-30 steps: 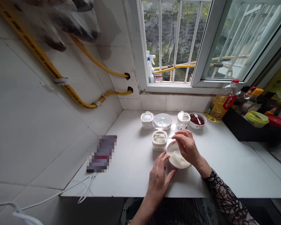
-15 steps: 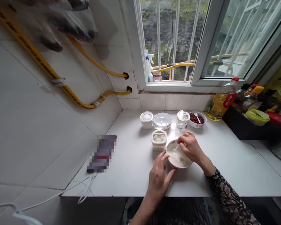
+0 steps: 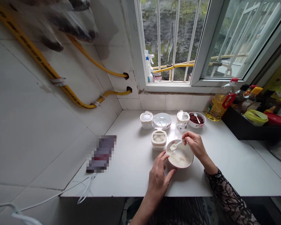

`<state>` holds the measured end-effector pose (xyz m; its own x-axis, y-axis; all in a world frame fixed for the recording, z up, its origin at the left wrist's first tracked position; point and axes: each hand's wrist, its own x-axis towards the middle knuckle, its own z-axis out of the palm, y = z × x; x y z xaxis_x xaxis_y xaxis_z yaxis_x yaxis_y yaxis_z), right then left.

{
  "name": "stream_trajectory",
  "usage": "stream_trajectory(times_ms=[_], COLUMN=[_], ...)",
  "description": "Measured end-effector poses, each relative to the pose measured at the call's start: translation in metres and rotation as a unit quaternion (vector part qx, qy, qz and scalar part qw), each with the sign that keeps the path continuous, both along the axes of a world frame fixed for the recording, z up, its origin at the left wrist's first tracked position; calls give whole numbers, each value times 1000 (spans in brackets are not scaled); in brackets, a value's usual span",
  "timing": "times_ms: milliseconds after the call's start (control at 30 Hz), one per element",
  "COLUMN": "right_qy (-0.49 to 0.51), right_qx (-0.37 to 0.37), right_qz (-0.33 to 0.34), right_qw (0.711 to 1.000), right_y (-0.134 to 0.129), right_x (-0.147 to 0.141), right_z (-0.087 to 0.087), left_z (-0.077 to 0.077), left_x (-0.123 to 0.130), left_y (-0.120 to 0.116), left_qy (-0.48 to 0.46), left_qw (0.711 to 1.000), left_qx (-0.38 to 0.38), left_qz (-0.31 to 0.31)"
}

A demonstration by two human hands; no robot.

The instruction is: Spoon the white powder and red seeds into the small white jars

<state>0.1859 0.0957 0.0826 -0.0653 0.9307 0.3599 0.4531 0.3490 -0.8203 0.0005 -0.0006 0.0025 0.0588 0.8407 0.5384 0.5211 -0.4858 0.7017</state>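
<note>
My left hand (image 3: 158,178) grips the left rim of a white flower-rimmed bowl (image 3: 192,157) that holds white powder. My right hand (image 3: 195,145) pinches a small white spoon (image 3: 175,144) above the bowl's far side, with a pale lump of powder in its scoop. Left of the bowl stands an open square white container (image 3: 158,140) of pale powder. Behind it are a lidded white jar (image 3: 146,120), a bowl under a clear lid (image 3: 162,121), a glass jar with a white lid (image 3: 183,120), and a small bowl of red beans (image 3: 196,125) with a spoon.
The white tiled counter (image 3: 131,162) has a pixelated flat object (image 3: 101,153) with a white cable at its left. An oil bottle (image 3: 216,106) and a black tray (image 3: 248,131) of condiments stand right. Yellow pipes (image 3: 93,64) run along the wall beneath a barred window (image 3: 170,40).
The spoon has moved from the square container into the bowl and now rises toward its far side with powder in it. My right hand has shifted right. My left hand stays on the rim.
</note>
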Motion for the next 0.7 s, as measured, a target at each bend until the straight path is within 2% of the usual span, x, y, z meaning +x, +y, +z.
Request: stream_trajectory(times_ms=[400,700], right_qy=[30,188], right_qx=[-37,-150], right_qz=[-4,13], right_qw=[999,971], right_y=[0,4], right_x=[-2,-1], right_z=[0,5], left_z=[-1,1], left_x=[0,0], left_y=[0,0], left_qy=[2,0], left_qw=[1000,1000], left_qx=[-1,1], left_qz=[-1,2])
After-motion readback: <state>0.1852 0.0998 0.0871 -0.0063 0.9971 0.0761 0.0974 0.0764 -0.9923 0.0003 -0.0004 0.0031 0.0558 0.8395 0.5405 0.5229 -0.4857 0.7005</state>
